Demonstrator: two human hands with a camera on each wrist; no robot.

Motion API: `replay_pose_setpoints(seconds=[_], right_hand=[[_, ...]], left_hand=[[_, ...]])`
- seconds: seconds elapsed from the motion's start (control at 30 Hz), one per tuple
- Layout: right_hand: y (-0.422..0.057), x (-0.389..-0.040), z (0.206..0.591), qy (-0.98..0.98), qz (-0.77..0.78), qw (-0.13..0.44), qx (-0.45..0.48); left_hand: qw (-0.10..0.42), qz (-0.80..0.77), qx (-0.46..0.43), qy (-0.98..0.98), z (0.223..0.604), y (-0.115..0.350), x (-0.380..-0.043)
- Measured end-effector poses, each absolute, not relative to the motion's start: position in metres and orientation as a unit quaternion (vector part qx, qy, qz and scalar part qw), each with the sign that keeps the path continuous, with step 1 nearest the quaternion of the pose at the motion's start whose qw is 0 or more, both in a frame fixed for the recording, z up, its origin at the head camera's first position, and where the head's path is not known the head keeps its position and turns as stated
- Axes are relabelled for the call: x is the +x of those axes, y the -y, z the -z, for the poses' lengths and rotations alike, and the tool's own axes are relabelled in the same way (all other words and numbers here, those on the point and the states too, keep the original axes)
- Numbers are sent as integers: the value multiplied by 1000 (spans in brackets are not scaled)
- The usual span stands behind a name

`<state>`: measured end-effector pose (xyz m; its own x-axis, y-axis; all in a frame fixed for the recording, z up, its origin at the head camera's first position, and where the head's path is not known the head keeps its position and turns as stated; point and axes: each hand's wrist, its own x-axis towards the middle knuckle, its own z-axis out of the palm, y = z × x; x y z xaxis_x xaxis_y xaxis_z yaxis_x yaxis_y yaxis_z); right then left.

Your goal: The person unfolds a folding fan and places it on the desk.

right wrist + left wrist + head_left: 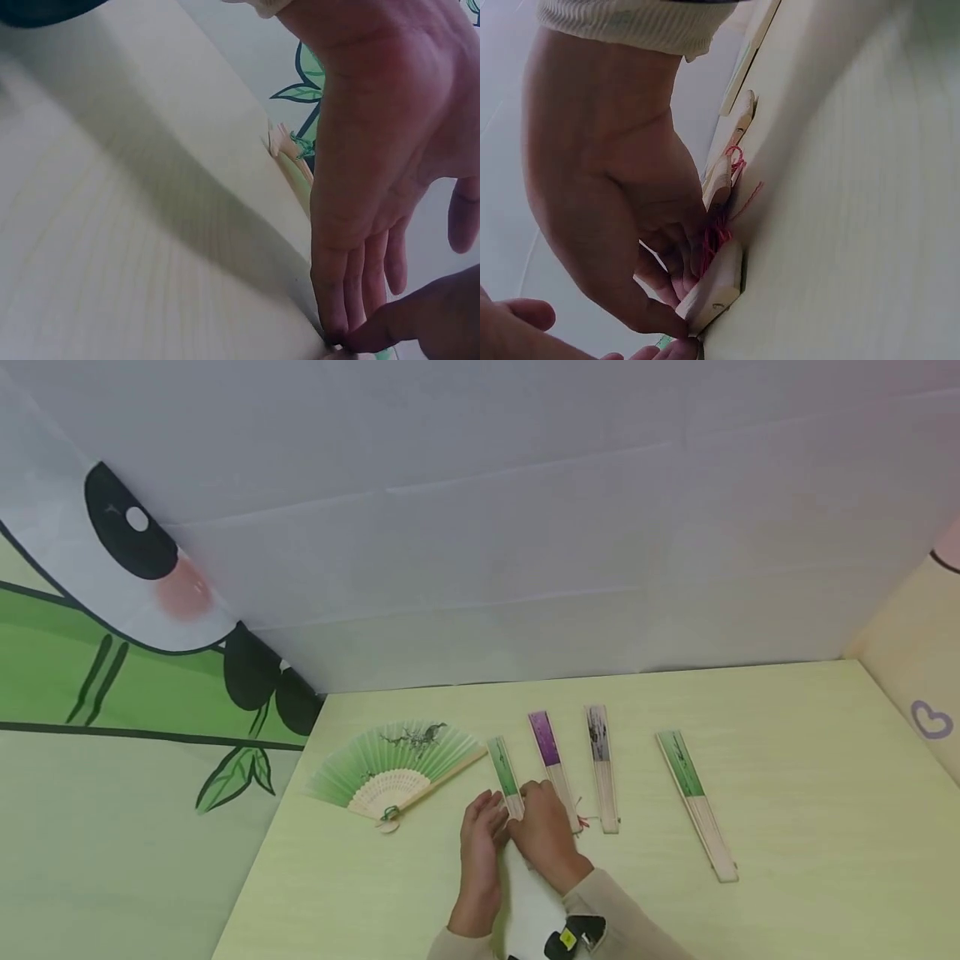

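A folded green fan lies between my hands, its pale wooden end low on the table. My right hand holds that end, thumb on the near side and fingers curled behind it by a red tassel. From the other side, my left hand touches the same fan with fairly straight fingers. Just right of my right hand lies a folded purple fan. Beyond it is a folded grey patterned fan. Part of the held fan's end is hidden by my fingers in the head view.
An open pale-green fan with a dark branch print lies to the left. Another folded green fan lies apart on the right. The pale yellow table meets a light wall panel at the back.
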<state>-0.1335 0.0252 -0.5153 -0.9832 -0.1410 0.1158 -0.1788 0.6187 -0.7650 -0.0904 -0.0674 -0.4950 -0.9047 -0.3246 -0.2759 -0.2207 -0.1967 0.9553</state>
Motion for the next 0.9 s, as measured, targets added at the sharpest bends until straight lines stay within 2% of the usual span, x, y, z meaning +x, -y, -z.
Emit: replay_pose_setpoints(seconds=[0.23, 0.5, 0.7, 0.9], right_hand=[[-28, -132, 513, 893, -443, 7, 80], [-38, -129, 498, 861, -504, -41, 59], [-49, -123, 490, 813, -571, -90, 69], [-55, -120, 488, 785, -607, -86, 85]], left_hand=[[47, 749, 220, 623, 496, 68, -88], [33, 744, 223, 629, 499, 70, -91], [3, 716, 219, 663, 502, 75, -95], [-1, 721, 220, 657, 502, 76, -93]])
